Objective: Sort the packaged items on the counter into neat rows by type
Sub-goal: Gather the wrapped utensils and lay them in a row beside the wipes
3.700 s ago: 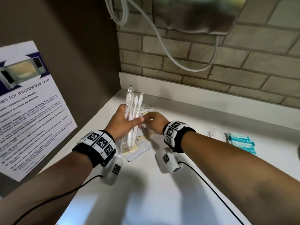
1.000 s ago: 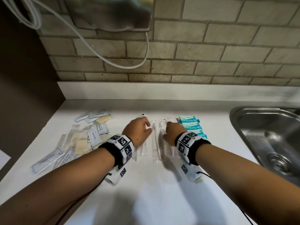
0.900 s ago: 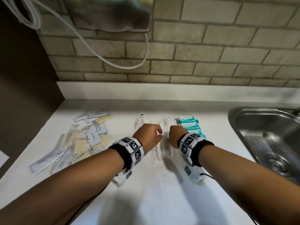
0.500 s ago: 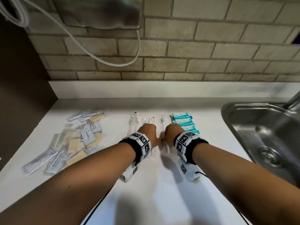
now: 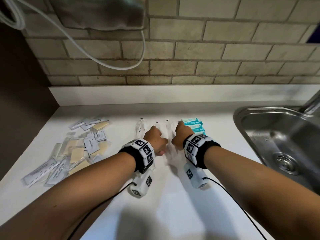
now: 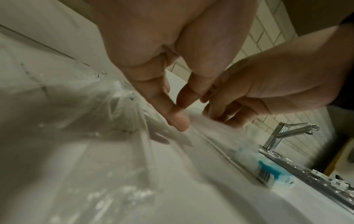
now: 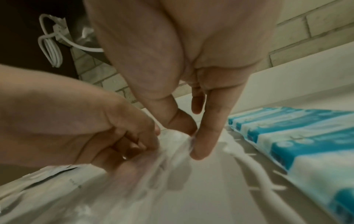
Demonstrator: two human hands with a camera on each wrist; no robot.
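Note:
Several clear-wrapped toothbrushes lie side by side on the white counter, just left of a row of teal packets. Both hands hover low over that row, close together. My left hand has its fingers curled down onto a clear wrapper. My right hand pinches the same crinkled wrapper between thumb and forefinger, next to the teal packets. The wrapper is blurred in both wrist views. A loose pile of white and tan sachets lies at the left.
A steel sink with a tap sits at the right. A brick wall runs behind, with a white cable hanging from it. A dark panel closes the left side. Bare counter lies in front.
The toothbrushes came from the left pile to the middle. In the last second both hands drew together and slid toward me along the row.

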